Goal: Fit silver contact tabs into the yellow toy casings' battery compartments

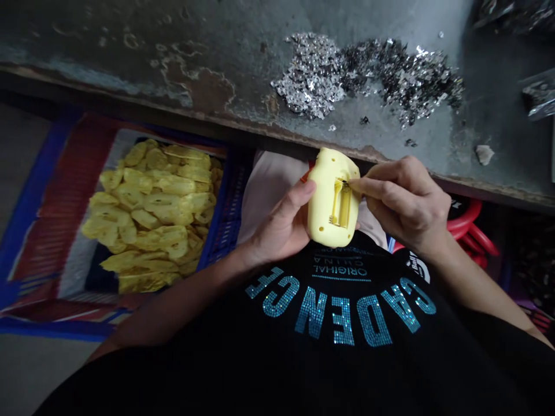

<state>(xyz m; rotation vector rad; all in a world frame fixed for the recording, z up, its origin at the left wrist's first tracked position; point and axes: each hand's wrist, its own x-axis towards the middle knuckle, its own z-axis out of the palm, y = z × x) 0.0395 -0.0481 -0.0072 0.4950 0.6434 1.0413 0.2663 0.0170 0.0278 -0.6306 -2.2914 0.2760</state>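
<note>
My left hand is wrapped round the side of a yellow plastic housing, which has an open battery compartment facing up. A coiled spring contact shows at the compartment's lower end. With thumb and forefinger pinched together, my right hand reaches into the upper end of the compartment. A small dark metal contact appears at those fingertips, mostly covered by them. On the worn metal bench ahead, a silvery heap of small metal contacts adjoins a darker heap of contacts.
At the left, a blue crate with a lining holds many yellow plastic parts. The bench edge runs just beyond my hands. Red rings lie at the right below the bench. A clear plastic bag is at far right.
</note>
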